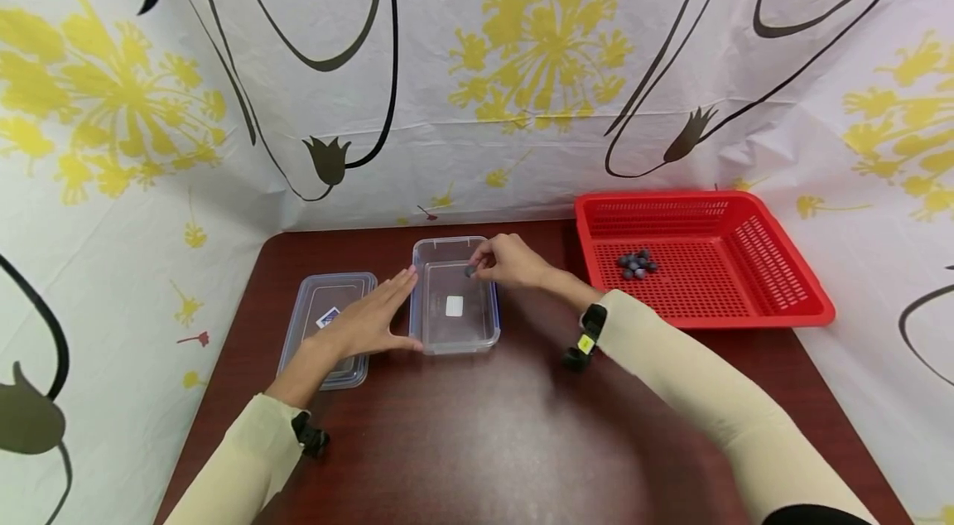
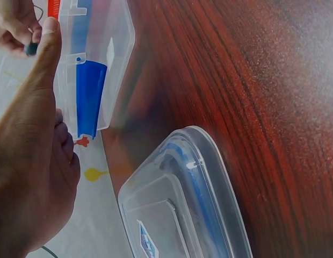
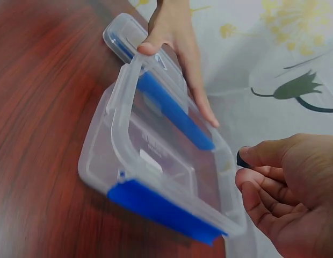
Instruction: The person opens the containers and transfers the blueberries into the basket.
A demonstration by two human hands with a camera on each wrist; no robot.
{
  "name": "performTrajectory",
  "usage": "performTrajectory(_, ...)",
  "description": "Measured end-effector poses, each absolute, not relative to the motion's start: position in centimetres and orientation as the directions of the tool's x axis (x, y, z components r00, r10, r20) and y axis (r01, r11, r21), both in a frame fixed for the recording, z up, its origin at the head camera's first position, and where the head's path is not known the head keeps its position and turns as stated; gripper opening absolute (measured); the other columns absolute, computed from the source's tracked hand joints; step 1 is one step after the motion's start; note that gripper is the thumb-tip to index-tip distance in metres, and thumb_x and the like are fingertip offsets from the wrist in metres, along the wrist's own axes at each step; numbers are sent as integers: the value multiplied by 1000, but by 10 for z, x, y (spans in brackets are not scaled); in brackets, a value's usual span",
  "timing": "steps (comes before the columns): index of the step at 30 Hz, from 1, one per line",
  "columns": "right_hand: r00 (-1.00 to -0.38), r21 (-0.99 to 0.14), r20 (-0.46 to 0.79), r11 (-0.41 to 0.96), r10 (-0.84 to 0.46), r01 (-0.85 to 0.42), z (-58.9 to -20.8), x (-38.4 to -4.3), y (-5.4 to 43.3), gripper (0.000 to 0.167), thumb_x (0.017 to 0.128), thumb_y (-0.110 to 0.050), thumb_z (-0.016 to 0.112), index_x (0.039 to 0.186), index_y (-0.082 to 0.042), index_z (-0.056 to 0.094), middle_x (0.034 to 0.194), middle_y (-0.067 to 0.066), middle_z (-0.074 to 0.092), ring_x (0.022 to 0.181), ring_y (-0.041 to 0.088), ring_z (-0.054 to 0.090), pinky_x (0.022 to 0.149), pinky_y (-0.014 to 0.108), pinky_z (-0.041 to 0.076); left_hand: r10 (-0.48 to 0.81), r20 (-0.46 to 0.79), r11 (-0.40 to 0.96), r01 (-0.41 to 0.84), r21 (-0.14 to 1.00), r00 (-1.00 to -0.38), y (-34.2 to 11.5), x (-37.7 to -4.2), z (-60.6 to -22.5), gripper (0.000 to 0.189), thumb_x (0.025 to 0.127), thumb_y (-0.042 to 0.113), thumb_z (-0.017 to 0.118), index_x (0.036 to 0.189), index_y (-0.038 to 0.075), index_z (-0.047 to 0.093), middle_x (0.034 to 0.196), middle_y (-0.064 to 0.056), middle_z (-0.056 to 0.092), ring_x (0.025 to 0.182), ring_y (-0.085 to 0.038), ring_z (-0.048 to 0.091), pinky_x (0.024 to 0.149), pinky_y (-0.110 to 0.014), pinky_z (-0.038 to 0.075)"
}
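Note:
My right hand (image 1: 514, 262) pinches a single blueberry (image 3: 242, 158) between thumb and fingertips. It is over the far right part of a clear plastic container (image 1: 436, 334) with blue side clips. In the right wrist view the berry is near the container's rim. My left hand (image 1: 368, 318) lies along the container's left side with straight, spread fingers, thumb at the near corner and fingertips at the left rim. A white label is on the container's floor, where I see no berries. Beneath my left hand and wrist is a clear lid (image 2: 156, 201) with a small sticker.
A red plastic basket (image 1: 782, 318) stands at the back right, with several blueberries (image 1: 637, 263) together in its left part. The dark red wooden table (image 1: 477, 442) meets a patterned white cloth (image 1: 447, 169) at the back and sides.

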State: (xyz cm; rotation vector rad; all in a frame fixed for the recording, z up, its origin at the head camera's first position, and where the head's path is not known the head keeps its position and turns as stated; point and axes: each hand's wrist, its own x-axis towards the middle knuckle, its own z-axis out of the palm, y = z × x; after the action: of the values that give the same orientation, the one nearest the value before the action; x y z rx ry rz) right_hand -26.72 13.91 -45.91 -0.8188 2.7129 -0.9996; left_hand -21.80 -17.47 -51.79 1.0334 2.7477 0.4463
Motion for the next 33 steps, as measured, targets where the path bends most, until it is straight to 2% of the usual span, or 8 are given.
performTrajectory(7,-849,-610,87,646,-521,-459,-439,-257,183,11,87,-8,86,97,-7,82,86,0,80,81,11,75,77,31,62,664,-47,713,613,340,-746,-175,-218,-518,127,84,74,75,170,5,13,179,-11,7,164,-28,13,132,-48,18)
performTrajectory(15,-871,-599,70,678,-486,-426,-418,-251,245,11,92,-10,83,102,-4,81,88,2,80,78,14,73,65,23,55,665,-44,711,613,344,-746,-176,-219,-518,126,84,72,77,170,4,14,179,-11,8,164,-28,12,132,-49,19)
performTrajectory(21,-915,-555,29,755,-402,-349,-410,-254,293,12,95,-13,81,105,-6,81,91,2,80,77,14,72,71,25,56,662,-47,712,609,349,-748,-176,-219,-519,126,84,72,76,170,4,14,179,-10,7,164,-28,12,132,-49,18)
performTrajectory(29,-947,-518,-39,817,-318,-253,-426,-268,358,12,97,-11,77,105,-5,82,94,7,81,76,13,70,64,22,50,660,-48,713,604,356,-750,-177,-218,-519,127,84,74,75,170,5,14,179,-10,7,164,-28,12,132,-49,19)
performTrajectory(33,-953,-507,-97,838,-288,-202,-439,-274,384,12,96,-11,77,104,-4,81,94,8,81,76,12,70,65,24,51,658,-60,715,599,360,-750,-177,-218,-519,127,84,75,74,170,6,12,179,-8,5,164,-27,11,132,-49,18)
